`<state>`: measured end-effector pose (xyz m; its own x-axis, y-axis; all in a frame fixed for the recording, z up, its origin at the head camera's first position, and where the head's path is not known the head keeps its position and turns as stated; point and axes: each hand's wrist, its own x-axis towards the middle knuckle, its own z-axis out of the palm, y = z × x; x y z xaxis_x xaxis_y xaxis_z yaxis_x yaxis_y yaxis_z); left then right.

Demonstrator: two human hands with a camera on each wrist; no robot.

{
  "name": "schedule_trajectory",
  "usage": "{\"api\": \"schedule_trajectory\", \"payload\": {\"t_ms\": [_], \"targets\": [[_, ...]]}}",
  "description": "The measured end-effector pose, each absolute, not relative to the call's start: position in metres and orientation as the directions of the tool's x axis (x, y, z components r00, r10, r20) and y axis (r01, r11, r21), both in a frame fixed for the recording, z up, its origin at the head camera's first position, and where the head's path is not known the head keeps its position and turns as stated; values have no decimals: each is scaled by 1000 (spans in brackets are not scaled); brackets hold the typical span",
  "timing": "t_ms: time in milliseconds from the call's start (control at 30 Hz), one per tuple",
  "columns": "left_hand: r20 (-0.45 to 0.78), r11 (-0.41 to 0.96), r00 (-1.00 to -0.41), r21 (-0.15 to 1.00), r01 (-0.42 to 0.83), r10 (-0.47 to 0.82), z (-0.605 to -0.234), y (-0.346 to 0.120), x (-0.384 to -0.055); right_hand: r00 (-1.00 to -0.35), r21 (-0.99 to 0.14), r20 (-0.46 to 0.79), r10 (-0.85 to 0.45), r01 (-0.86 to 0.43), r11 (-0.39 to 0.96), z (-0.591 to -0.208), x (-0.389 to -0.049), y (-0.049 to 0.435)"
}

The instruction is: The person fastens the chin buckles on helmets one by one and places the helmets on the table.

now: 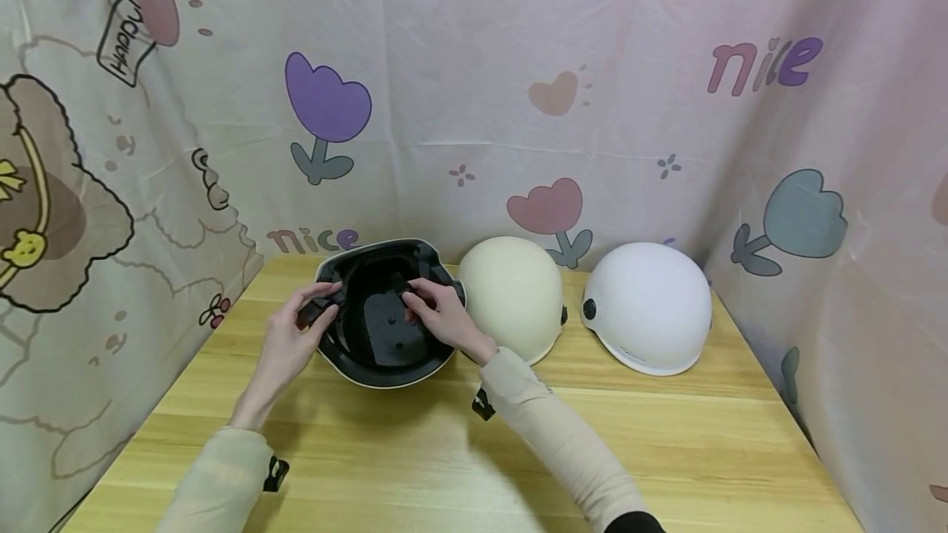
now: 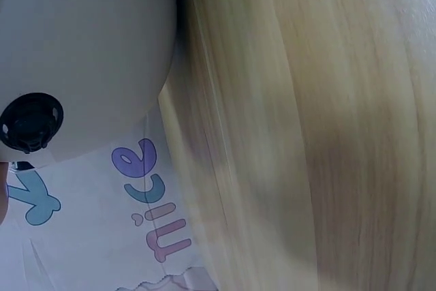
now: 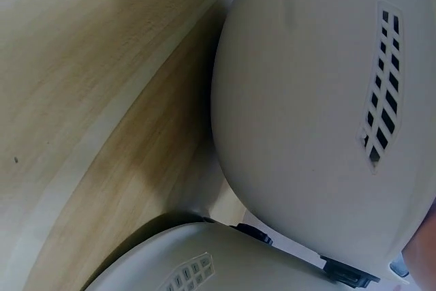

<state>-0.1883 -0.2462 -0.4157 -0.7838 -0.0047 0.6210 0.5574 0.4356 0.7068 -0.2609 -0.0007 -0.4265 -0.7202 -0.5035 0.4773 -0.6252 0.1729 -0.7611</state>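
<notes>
An upturned helmet (image 1: 385, 373) lies on the table with its black lining (image 1: 388, 327) facing up. At its left rim, my left hand (image 1: 292, 331) pinches a black strap (image 1: 314, 307) between thumb and fingers. My right hand (image 1: 448, 315) reaches over the right side and pinches another black strap piece (image 1: 403, 285) above the lining. In the left wrist view, the helmet's pale shell (image 2: 88, 39) shows a round black knob (image 2: 32, 122). Its vented shell (image 3: 306, 100) fills much of the right wrist view, where only a sliver of the hand shows.
A cream helmet (image 1: 511, 294) stands dome-up close to the right of the upturned one. Further right is a white helmet (image 1: 652, 307) with a black side knob. All sit toward the back of the wooden table (image 1: 415, 467), before a printed curtain (image 1: 459, 105).
</notes>
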Motion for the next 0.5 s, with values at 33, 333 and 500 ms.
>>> {"api": "schedule_trajectory", "payload": {"t_ms": [33,333,500], "targets": [[622,428,-783,706,564,7,-417,-247,-189,-720,-761,476,-504,-625,174,-426,-261,-1],[592,381,-804,733,563,49,-420,-247,-188,-716,-759,478,-509,-629,172,-427,-260,1],[563,420,-827,747,515,12,-417,-245,-188,-705,-729,502,-501,-656,194,-430,-260,1]]}}
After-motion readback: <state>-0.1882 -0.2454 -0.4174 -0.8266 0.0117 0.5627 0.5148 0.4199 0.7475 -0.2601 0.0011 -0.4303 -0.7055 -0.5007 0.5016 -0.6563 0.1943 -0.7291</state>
